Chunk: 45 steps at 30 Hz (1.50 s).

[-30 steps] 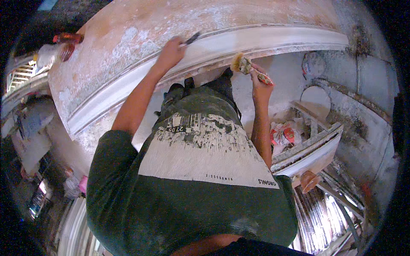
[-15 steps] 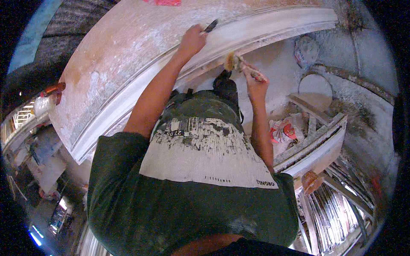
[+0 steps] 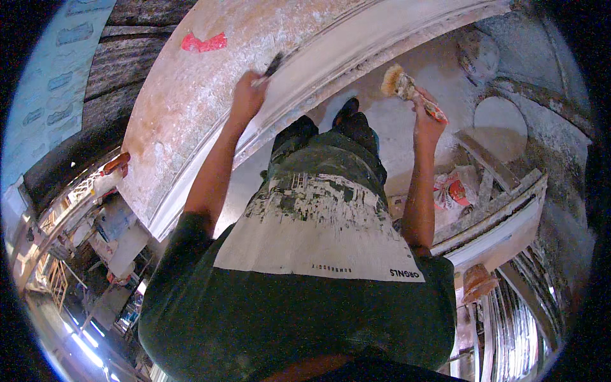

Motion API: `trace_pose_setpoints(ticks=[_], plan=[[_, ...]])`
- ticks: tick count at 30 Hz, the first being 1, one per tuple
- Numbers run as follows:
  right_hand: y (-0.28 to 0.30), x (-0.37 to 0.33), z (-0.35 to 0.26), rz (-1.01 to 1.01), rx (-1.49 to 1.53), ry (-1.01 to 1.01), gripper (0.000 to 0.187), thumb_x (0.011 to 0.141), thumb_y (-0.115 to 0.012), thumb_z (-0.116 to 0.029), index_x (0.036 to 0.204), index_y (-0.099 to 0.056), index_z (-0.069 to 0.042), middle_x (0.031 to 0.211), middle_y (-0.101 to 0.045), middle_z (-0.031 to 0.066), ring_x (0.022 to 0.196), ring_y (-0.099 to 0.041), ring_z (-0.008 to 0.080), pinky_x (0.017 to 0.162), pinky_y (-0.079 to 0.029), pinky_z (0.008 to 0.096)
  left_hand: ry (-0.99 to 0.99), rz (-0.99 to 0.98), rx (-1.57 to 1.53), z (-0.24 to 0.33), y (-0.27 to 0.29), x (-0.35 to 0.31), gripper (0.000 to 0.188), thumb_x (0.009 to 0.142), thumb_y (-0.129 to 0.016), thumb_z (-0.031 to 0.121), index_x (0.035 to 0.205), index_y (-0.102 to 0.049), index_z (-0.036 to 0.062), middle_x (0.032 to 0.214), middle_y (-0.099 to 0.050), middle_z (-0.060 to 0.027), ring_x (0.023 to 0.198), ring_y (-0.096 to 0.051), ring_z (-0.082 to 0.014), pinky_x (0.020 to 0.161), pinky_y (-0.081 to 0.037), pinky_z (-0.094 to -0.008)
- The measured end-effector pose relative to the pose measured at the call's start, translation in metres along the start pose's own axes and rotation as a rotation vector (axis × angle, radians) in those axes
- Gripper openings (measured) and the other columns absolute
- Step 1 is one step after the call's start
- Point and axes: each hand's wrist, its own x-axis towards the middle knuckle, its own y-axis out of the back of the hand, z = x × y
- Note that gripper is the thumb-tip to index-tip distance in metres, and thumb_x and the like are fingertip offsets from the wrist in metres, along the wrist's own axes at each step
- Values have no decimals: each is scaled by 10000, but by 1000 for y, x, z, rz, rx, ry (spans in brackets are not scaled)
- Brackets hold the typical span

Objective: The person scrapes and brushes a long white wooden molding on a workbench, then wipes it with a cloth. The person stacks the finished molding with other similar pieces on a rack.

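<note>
My left hand (image 3: 247,97) grips a small dark-tipped tool (image 3: 272,65) and presses its tip against the white curved moulding (image 3: 331,63) of a plastered ledge. My right hand (image 3: 428,118) holds a wide paintbrush (image 3: 407,88) with a pale bristle head and a red-patterned handle, raised in the air to the right of the moulding and apart from it. My green shirt with a white printed panel (image 3: 318,229) and my dark shoes (image 3: 353,118) fill the middle of the view.
The broad curved ledge (image 3: 191,121) has worn pinkish plaster and a red patch (image 3: 203,43). A red and white bag (image 3: 452,191) lies on wooden planks (image 3: 490,184) at the right. Far below on the left lies a floor with furniture (image 3: 108,235).
The view has tilted, so the ledge and both hands sit higher. My left hand has slid along the moulding. My right hand has lifted the brush away from the wall.
</note>
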Motion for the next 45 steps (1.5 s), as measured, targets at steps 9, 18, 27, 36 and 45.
trace_pose_setpoints(ticks=[9,18,27,36,45], plan=[[-3,13,-20,-63,-3,54,212,852,-637,-69,1049,-658,8,1008,-664,61,836,-595,91,749,-488,245,-26,-88,-22,80,-23,82,253,813,-630,219,925,-616,-7,959,-623,-237,928,-597,-396,826,-473,-443],[8,4,24,15,64,-65,219,835,-665,-82,1040,-665,-6,938,-667,33,786,-578,80,694,-469,218,50,-20,-68,77,-23,65,226,792,-667,181,906,-611,-5,928,-626,-226,890,-611,-387,796,-478,-432],[7,9,3,-12,-13,32,196,841,-651,-76,1021,-673,-4,924,-675,40,773,-591,88,711,-480,229,-177,11,11,120,-82,156,307,792,-635,248,939,-622,-20,986,-618,-249,972,-582,-404,864,-458,-450],[-32,-2,-18,-76,269,14,162,834,-663,-97,978,-681,-27,951,-698,65,854,-657,147,791,-511,271,-120,-11,15,113,-72,157,253,823,-654,236,901,-598,1,878,-643,-238,853,-632,-379,745,-492,-430],[27,67,-2,13,143,-81,167,831,-668,-86,981,-687,-13,911,-698,49,831,-643,125,782,-506,258,-426,-79,210,137,-136,248,338,831,-634,267,975,-599,-37,970,-622,-250,930,-591,-415,823,-476,-451]])
